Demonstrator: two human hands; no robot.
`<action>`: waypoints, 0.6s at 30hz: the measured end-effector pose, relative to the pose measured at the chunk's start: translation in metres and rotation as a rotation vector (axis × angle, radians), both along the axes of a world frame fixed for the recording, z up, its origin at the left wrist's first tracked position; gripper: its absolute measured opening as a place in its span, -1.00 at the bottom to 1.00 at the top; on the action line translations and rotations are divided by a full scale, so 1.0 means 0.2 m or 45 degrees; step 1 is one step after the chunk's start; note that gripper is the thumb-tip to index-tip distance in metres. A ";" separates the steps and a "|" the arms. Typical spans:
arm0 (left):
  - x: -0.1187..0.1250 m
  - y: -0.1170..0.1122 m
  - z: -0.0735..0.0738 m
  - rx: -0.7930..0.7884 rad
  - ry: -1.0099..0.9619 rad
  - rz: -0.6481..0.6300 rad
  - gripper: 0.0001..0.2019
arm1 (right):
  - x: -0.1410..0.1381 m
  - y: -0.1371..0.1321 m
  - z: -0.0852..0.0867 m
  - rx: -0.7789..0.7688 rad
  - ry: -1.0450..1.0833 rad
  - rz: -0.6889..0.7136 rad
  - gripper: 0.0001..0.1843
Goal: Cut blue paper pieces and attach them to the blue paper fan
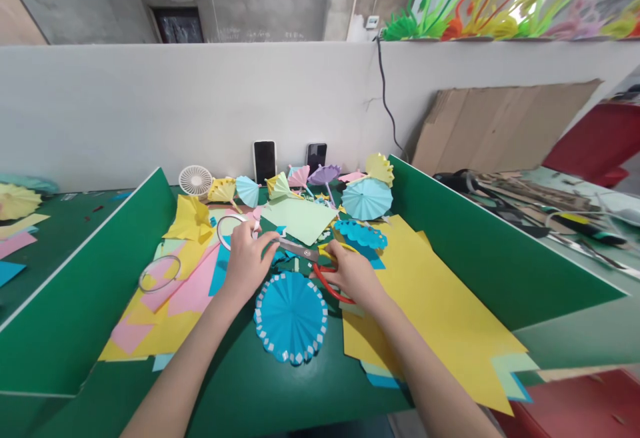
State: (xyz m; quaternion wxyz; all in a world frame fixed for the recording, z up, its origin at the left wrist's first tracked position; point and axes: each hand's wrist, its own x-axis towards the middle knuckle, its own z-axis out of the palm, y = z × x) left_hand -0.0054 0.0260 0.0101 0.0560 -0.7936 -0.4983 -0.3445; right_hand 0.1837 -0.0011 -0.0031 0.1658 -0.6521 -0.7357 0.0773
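My right hand (353, 275) is closed around the scissors (306, 251), which have red and yellow handles. Their blades reach left to the fingertips of my left hand (249, 258). A roll of tape (220, 231), seen as a pale ring, is held in my left hand, whose thumb and fingers are pinched together. Whether a tape strip lies between the blades is too small to tell. Below both hands a blue pleated paper disc (291, 318) lies flat, with small white squares along its scalloped rim. Beside my right hand is a blue scalloped paper piece (361, 234).
Yellow sheets (425, 291) cover the right side; yellow and pink papers (187, 298) and a clear ring (160, 274) lie left. Several paper umbrellas (367, 198), a white fan (195, 181) and two phones (265, 161) stand behind. Green dividers (480, 245) flank the workspace.
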 end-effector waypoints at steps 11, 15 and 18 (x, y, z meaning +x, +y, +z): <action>0.02 0.01 -0.03 -0.035 0.097 -0.045 -0.85 | 0.00 0.01 -0.03 0.002 -0.189 0.079 -0.68; 0.03 0.01 -0.05 -0.134 0.018 -0.015 -0.87 | -0.01 0.01 -0.02 -0.051 -0.178 0.071 -0.69; 0.04 0.01 -0.06 -0.207 -0.073 0.007 -0.88 | -0.01 0.01 -0.01 -0.083 -0.156 0.068 -0.69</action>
